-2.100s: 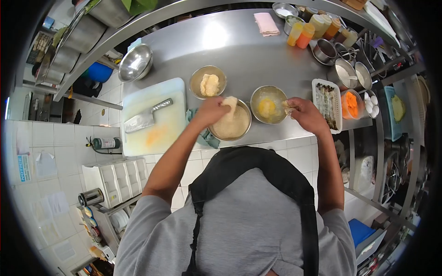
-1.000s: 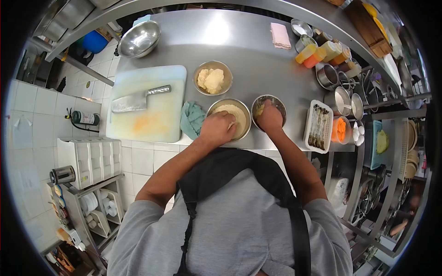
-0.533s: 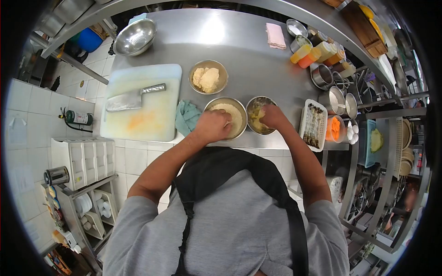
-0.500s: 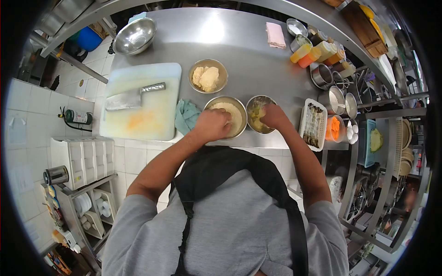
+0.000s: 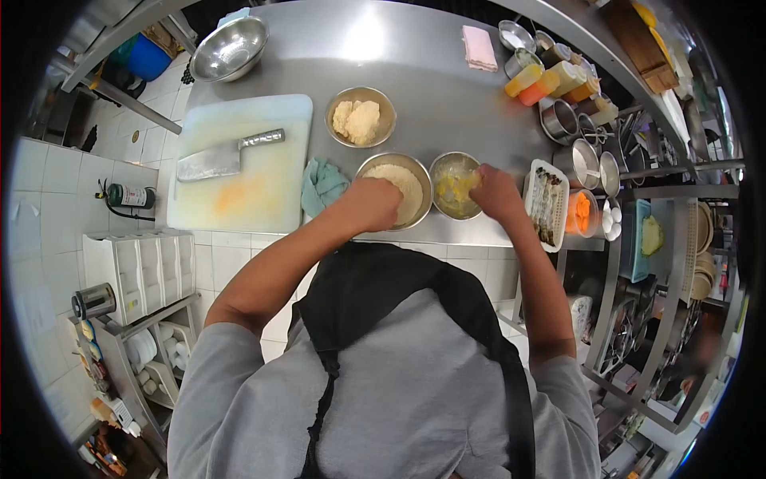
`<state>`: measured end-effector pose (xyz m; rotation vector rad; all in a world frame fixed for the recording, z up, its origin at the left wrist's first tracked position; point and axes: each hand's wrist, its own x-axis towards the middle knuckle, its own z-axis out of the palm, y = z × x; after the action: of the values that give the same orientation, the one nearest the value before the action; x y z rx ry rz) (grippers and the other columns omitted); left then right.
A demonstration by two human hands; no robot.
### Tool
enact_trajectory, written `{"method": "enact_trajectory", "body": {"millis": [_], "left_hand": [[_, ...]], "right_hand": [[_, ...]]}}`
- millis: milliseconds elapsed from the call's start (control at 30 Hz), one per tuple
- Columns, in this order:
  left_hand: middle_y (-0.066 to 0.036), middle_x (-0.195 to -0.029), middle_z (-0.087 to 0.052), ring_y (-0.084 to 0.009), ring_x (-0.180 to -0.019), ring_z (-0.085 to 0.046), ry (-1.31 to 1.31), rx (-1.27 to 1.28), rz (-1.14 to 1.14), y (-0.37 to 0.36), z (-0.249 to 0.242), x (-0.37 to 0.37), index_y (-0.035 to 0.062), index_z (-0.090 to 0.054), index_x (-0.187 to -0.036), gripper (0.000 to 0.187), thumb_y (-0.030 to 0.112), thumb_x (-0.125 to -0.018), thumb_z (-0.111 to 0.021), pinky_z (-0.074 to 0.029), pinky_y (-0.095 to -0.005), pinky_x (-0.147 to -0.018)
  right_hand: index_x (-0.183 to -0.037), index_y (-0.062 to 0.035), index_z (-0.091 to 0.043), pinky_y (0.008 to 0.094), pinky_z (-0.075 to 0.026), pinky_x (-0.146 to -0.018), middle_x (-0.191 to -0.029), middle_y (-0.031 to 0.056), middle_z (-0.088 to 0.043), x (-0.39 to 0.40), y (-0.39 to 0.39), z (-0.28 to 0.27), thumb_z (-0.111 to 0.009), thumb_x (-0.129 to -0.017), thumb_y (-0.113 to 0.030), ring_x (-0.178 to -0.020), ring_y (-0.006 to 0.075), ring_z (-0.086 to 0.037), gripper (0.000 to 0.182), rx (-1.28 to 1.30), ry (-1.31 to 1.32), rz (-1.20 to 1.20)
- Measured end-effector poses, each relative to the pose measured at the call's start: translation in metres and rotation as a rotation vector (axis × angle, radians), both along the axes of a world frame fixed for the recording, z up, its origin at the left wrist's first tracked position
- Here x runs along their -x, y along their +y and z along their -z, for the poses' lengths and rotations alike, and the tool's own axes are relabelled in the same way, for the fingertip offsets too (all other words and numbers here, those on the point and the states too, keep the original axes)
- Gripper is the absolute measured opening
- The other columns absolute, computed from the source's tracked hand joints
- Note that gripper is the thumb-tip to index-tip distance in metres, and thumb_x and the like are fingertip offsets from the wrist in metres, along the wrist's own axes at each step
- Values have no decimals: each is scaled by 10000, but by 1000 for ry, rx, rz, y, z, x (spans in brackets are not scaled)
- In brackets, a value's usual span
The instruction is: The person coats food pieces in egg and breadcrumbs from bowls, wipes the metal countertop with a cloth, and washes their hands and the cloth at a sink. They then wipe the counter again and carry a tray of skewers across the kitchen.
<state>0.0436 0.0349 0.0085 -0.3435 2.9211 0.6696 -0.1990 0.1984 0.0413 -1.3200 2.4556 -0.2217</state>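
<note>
My left hand point(image 5: 373, 203) is over the near left side of a metal bowl point(image 5: 375, 162) of pale crumbs point(image 5: 409, 190). Its fingers curl down toward the crumbs, and anything inside them is hidden. At the right rim of a smaller metal bowl point(image 5: 456, 155) holding yellow, egg-like liquid point(image 5: 453, 190) is my right hand point(image 5: 498, 194), its fingers bent together over the edge. What they hold, if anything, does not show. Behind the crumb bowl stands another metal bowl point(image 5: 388, 137) with pale yellow, breaded-looking lumps point(image 5: 357, 120).
To the left lie a white cutting board point(image 5: 271, 184) with a cleaver point(image 5: 211, 166) and a teal cloth point(image 5: 323, 186). On the right are a white basket of shrimp point(image 5: 546, 206), an orange-filled tub point(image 5: 582, 214) and squeeze bottles point(image 5: 538, 88). A steel colander point(image 5: 230, 49) and pink cloth point(image 5: 479, 48) sit farther back.
My right hand has moved right, from inside the egg-like liquid to the bowl's rim, uncovering more of the liquid. My left hand has shifted slightly left and up over the crumbs.
</note>
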Motion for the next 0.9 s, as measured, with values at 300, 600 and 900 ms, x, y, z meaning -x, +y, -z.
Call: {"method": "enact_trajectory", "body": {"millis": [300, 600, 900], "left_hand": [[-208, -940, -710, -377, -892, -692, -64, -23, -35, 9, 12, -4, -22, -721, -913, 219, 142, -815, -614, -554, -484, -780], [-153, -948, -731, -289, -858, -703, 332, -362, -275, -10, 21, 5, 58, -732, -1070, 247, 168, -880, -619, -556, -398, -795], [-97, -926, -742, -132, -827, -684, 513, -659, -646, -49, -22, -10, 7, -705, -1092, 254, 222, -975, -640, -538, -306, -773]], "right_hand": [[-1052, -12, -620, 517, -536, -777, -984, 239, -667, -26, 10, -16, -680, -740, -144, -878, 445, -654, 344, 234, 127, -36], [-1118, -50, -553, 508, -536, -741, -980, 244, -675, -69, -15, -58, -692, -778, -138, -871, 452, -658, 378, 429, 22, 33], [-1053, -37, -639, 477, -555, -723, -968, 230, -688, -128, -66, -5, -658, -791, -169, -850, 396, -683, 294, 147, 218, -191]]}}
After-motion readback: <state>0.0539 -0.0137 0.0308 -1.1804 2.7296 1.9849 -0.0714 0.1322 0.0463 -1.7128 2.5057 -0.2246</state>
